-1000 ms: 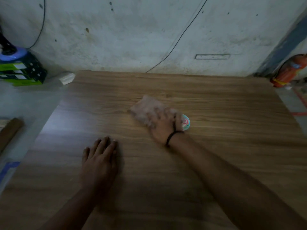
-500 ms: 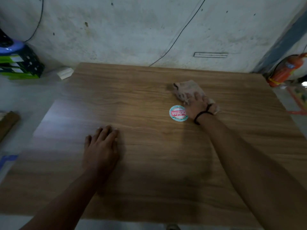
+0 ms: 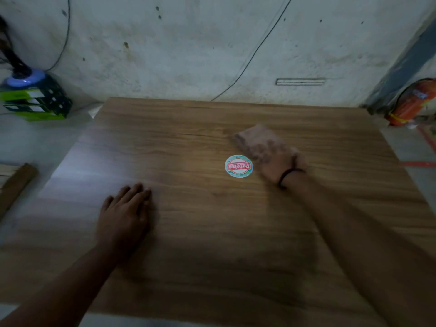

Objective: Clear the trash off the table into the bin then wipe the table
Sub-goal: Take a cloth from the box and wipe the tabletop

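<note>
A wooden table [image 3: 212, 244] fills the view. My right hand [image 3: 276, 166], with a black band on the wrist, presses a pinkish cloth [image 3: 257, 138] flat on the table right of centre; both are motion-blurred. A round sticker [image 3: 238, 165] with red lettering sits on the tabletop just left of that hand. My left hand [image 3: 125, 213] rests flat on the table at the near left, fingers straight, holding nothing. No bin is in view.
A green and black box [image 3: 35, 102] with a blue object on top stands on the floor at the far left. An orange fire extinguisher [image 3: 410, 105] lies at the far right. A wooden piece [image 3: 14, 185] lies left of the table.
My right hand has slid the cloth from the table's centre to the right, uncovering the round sticker. My left hand has stayed flat in place.
</note>
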Available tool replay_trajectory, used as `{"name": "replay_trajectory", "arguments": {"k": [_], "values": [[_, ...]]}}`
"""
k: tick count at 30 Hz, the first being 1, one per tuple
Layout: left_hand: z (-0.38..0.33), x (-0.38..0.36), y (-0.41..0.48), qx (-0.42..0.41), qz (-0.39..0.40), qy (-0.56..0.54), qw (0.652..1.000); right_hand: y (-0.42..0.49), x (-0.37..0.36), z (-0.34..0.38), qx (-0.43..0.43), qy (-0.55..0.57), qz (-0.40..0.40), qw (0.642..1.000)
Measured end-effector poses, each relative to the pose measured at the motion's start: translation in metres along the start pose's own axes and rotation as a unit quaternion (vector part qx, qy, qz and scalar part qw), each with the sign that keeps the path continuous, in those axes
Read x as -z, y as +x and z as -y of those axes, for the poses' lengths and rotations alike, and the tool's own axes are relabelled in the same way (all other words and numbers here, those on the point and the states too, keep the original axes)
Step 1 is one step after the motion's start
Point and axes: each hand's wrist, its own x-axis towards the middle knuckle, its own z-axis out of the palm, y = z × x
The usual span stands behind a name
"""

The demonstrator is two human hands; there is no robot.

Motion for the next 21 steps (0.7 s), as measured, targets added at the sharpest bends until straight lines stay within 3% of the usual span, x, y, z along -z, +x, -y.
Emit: {"name": "replay_trajectory", "arguments": {"k": [2, 4, 7, 10, 12, 14, 16, 21], "values": [[0.000, 0.002, 0.003, -0.001, 0.008, 0.015, 1.000, 0.019, 0.012, -0.045, -0.072, 0.000, -0.010, 0.997], [-0.005, 0.012, 0.008, 0.015, 0.020, 0.019, 0.999, 0.011, 0.006, -0.046, -0.084, 0.020, -0.031, 0.996], [-0.039, 0.022, 0.008, 0.047, -0.009, 0.006, 0.999, -0.043, -0.007, 0.008, -0.025, 0.012, -0.020, 0.999], [-0.101, 0.010, -0.010, -0.016, -0.025, -0.037, 0.999, -0.107, -0.007, 0.057, 0.072, -0.017, -0.032, 0.997], [-0.140, -0.004, -0.016, -0.066, 0.004, -0.050, 0.997, -0.099, -0.007, 0.049, 0.093, -0.016, -0.028, 0.995], [-0.157, -0.016, -0.015, -0.070, -0.016, -0.073, 0.995, -0.066, -0.010, 0.016, 0.084, -0.022, -0.014, 0.996], [-0.158, -0.027, -0.015, -0.051, -0.055, -0.083, 0.994, -0.027, -0.004, -0.030, 0.044, -0.032, -0.014, 0.998], [-0.153, -0.043, -0.020, -0.075, -0.103, -0.064, 0.990, 0.026, 0.034, -0.108, -0.178, 0.017, -0.013, 0.984]]}}
